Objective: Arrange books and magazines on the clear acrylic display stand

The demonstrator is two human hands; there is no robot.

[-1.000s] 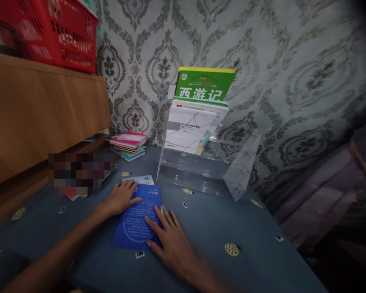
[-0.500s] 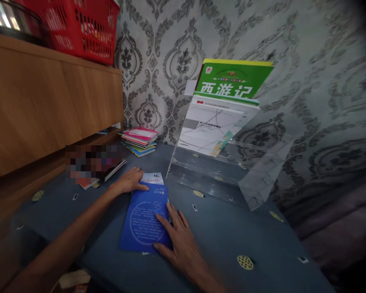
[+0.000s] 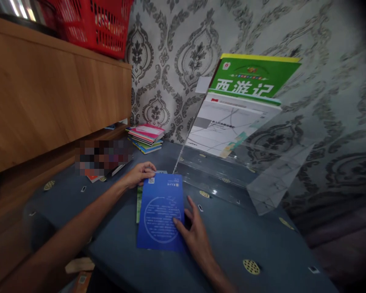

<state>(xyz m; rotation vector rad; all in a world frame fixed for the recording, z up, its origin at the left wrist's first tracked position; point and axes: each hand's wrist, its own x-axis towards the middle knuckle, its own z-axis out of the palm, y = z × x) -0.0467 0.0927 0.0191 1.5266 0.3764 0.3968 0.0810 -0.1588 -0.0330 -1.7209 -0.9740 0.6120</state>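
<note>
A blue booklet (image 3: 163, 211) with a printed circle of text lies before me, its long sides pointing away. Its far left corner is pinched by my left hand (image 3: 140, 174), whose fingers curl at the top edge. Beneath it a green-edged booklet (image 3: 138, 205) peeks out on the left, and a pale blue strip shows at the far edge; the rest is covered. At the right edge is my right hand (image 3: 198, 236), thumb tip touching the booklet's surface and the other fingers spread just beyond the edge.
A clear acrylic stand (image 3: 213, 183) holds a green book (image 3: 250, 79) and a white book (image 3: 216, 126). Several booklets are stacked (image 3: 146, 140) by the wall. Partly blurred books (image 3: 118, 167) lie left, below a wooden cabinet (image 3: 61, 93) bearing a red basket (image 3: 110, 28).
The blue booklet has shifted right and straightened, uncovering the green edge on its left. My left hand now pinches its corner; my right hand has drawn back to the right edge.
</note>
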